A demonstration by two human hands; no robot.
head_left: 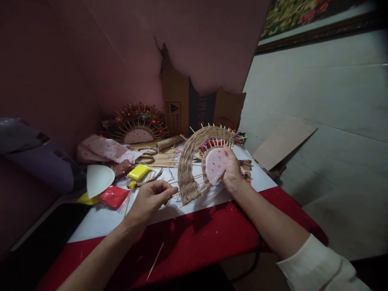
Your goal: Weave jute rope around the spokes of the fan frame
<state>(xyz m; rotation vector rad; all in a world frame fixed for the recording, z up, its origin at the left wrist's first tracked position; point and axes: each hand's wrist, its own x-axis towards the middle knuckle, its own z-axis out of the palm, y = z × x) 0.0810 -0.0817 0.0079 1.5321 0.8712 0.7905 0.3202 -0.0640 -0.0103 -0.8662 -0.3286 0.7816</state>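
A half-round craft piece has a woven twine band (186, 161) threaded over wooden sticks that fan out from a pink, red-dotted cloth half-circle (216, 165). My right hand (233, 169) grips the cloth half-circle at its right side, thumb on the front; the fingers behind it are hidden. My left hand (154, 196) pinches the end of a thin wooden stick (175, 195) at the band's lower left edge. The piece is held tilted above the table, its stick tips poking out past the outer edge of the twine.
A similar fan piece (138, 135) with colourful flowers stands at the back. Scissors (148, 151), loose sticks (163, 160), a yellow packet (139, 172), a red packet (115, 197) and a white half-disc (98, 180) lie left. One stick (155, 262) rests on the red cloth (194, 238). Cardboard (177, 101) stands behind.
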